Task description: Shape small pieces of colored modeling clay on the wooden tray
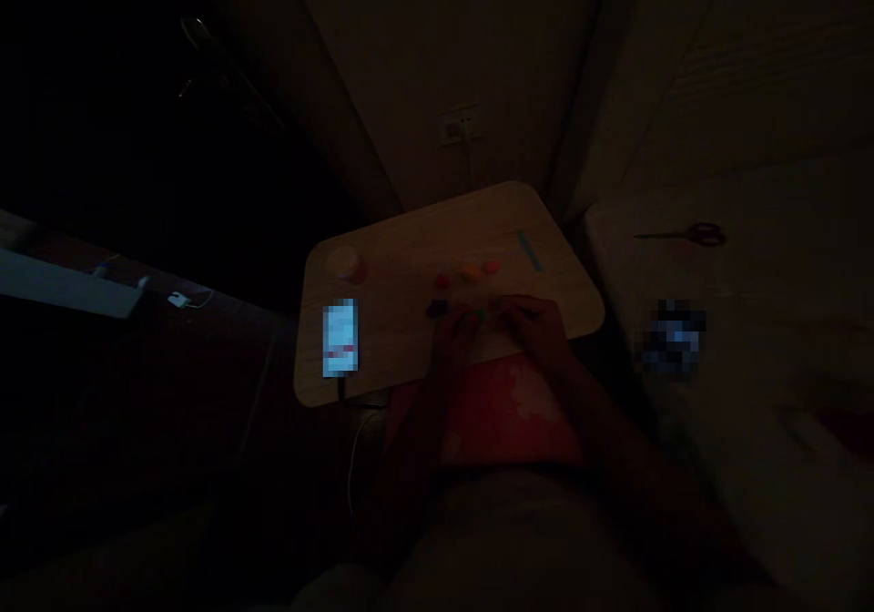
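Observation:
The picture is very dark, so fine detail is lost. My left hand [456,330] is over the near part of a small wooden table, its fingers closed on a small green lump [480,316]. Just right of it, my right hand [536,322] has its fingers curled together near the tabletop; what they hold, if anything, is too dim to make out. Beyond my hands lie a red lump [442,280], an orange lump [470,272] and a pinkish-orange lump [492,267]. A dark lump [435,307] sits close to my left fingers.
On the table [402,229] are a teal strip [530,251], a jar-like container [345,264] and a lit phone [340,339] with a cable. Scissors [689,234] and a blurred-out device [673,339] lie on a pale surface at right. A wall socket [461,127] holds a plug.

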Motion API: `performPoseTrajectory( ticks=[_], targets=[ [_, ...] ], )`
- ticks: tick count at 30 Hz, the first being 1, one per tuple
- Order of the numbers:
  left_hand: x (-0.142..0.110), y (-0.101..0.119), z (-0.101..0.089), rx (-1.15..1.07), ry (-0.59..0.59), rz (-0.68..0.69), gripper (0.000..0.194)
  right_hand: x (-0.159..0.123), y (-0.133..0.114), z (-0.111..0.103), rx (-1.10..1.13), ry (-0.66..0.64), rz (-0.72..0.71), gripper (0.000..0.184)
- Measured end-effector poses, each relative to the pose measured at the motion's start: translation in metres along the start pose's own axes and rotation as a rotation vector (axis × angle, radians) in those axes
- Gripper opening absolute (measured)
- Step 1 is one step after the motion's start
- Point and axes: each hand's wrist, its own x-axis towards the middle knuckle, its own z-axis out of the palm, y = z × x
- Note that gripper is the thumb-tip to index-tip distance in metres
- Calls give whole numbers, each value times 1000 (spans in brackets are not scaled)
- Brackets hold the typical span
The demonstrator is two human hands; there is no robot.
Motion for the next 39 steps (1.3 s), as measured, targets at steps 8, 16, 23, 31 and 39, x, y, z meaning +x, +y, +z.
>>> performPoseTrajectory(
  ticks=[8,16,23,31,39],
  targets=[
    [-2,12,-2,28,-44,15,52,1,-3,3,13,10,-28,23],
    [-3,8,-1,20,-27,-24,50,-2,-11,2,-16,-14,-49,35],
    [-3,15,-2,-1,-65,8,45,-2,-14,2,-138,-64,-78,45],
    [-4,14,1,-52,-26,-32,46,-4,-16,0,-148,-16,-127,46],
    [-4,17,0,-8,-18,-22,44,-5,-8,3,0,-74,11,25]
  ],
)
